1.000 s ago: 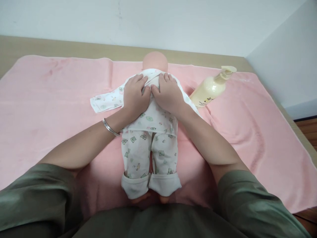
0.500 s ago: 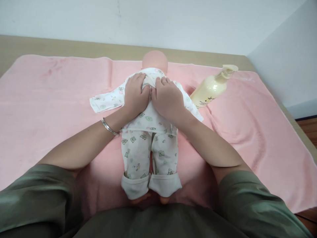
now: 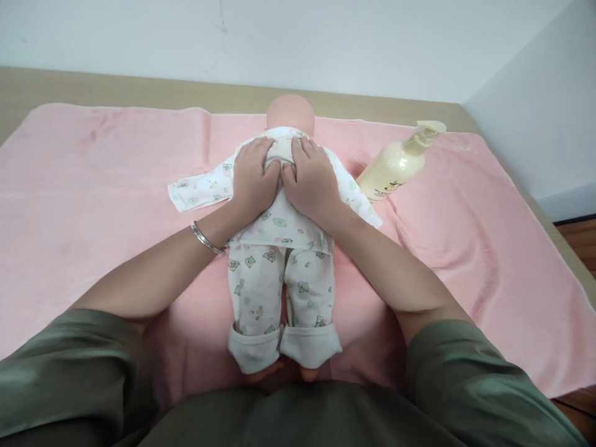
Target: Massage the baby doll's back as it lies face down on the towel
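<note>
A baby doll point(image 3: 284, 233) lies face down, its bald head point(image 3: 290, 113) pointing away from me. It wears a white top and white trousers with small animal prints, and the trouser cuffs are turned up. My left hand point(image 3: 255, 177) rests flat on the left side of its upper back, fingers stretched toward the shoulder. On the right side of the upper back lies my right hand point(image 3: 313, 180), open and palm down. Both thumbs point inward and nearly meet over the spine. The doll's hands are hidden in the sleeves.
A pink blanket point(image 3: 116, 217) is spread under the doll on a wooden table point(image 3: 139, 87). To the doll's right a cream pump bottle point(image 3: 395, 164) lies tilted on the blanket, close to the sleeve. White walls point(image 3: 326, 49) stand behind and at the right.
My right hand has shifted slightly up and left on the doll's back, and its fingers look a little straighter. My left hand and the doll stay nearly the same.
</note>
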`<state>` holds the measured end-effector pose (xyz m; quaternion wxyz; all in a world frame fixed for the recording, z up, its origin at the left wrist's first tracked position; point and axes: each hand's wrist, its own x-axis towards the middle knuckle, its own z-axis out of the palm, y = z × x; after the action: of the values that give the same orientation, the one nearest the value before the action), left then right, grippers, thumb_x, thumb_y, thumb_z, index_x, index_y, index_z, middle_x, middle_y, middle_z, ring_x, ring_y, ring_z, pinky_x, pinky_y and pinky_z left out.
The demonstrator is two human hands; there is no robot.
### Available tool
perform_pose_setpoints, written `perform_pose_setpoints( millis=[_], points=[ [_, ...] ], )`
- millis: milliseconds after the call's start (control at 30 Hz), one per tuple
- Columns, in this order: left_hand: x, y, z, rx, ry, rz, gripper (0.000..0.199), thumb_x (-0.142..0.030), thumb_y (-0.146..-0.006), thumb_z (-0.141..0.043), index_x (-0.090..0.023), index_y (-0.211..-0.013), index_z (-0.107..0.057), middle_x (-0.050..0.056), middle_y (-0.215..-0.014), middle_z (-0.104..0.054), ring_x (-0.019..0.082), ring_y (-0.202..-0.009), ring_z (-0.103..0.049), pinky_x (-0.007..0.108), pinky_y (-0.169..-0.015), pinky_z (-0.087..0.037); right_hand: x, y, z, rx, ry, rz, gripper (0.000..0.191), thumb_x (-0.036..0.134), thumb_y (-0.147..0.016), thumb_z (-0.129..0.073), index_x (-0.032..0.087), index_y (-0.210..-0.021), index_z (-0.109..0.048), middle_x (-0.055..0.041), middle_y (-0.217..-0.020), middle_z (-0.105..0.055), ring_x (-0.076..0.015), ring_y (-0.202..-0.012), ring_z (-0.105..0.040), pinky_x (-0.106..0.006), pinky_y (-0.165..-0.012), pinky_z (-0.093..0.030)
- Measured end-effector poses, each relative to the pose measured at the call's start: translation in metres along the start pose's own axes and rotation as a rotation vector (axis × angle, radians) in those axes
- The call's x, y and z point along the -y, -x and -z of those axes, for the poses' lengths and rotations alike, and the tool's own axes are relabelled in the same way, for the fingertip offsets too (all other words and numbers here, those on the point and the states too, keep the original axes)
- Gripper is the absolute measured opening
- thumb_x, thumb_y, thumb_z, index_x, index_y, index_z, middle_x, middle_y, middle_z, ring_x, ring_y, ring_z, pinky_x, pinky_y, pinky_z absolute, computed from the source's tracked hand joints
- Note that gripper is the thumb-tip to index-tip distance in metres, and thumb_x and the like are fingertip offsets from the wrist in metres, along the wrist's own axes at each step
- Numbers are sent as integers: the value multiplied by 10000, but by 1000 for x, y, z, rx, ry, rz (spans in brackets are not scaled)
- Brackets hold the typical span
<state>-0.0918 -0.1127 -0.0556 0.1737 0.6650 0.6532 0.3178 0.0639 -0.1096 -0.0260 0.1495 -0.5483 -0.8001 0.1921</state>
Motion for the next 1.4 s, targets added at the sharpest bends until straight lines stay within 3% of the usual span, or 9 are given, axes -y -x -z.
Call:
perform_pose_setpoints(
  millis=[600,833,1167,1400],
  points=[
    [1,1,2,-26,2,-7,401,-292,-927,-547,-282,-1298,-699,45,-1451,-697,304,-1420,-591,455,-1308,-427,0,-1,0,4,23,2,648,283,-1028,-314,-2,-1601,-418,-194,-1690,-436,-324,-1614,-360,-499,-1367,-282],
    [-2,2,3,-7,12,6,443,-286,-920,-527,-250,-1335,-677,71,-1469,-683,316,-1445,-570,474,-1325,-391,-3,-1,-3,-28,-13,19,649,302,-1029,-315,18,-1601,-433,-189,-1684,-451,-328,-1602,-381,-530,-1358,-288],
    [2,1,1,-5,13,-7,432,-286,-925,-541,-231,-1335,-666,87,-1468,-680,310,-1438,-577,440,-1313,-387,2,-1,2,29,30,-15,646,256,-1038,-351,-18,-1621,-394,-193,-1706,-413,-313,-1624,-345,-480,-1381,-259],
    [-3,1,2,-11,0,11,485,-267,-869,-549,-202,-1335,-670,99,-1463,-680,322,-1428,-581,433,-1305,-391,-6,-4,-8,-34,10,25,628,292,-1048,-333,-3,-1594,-431,-204,-1680,-449,-344,-1604,-381,-539,-1362,-299]
  ],
)
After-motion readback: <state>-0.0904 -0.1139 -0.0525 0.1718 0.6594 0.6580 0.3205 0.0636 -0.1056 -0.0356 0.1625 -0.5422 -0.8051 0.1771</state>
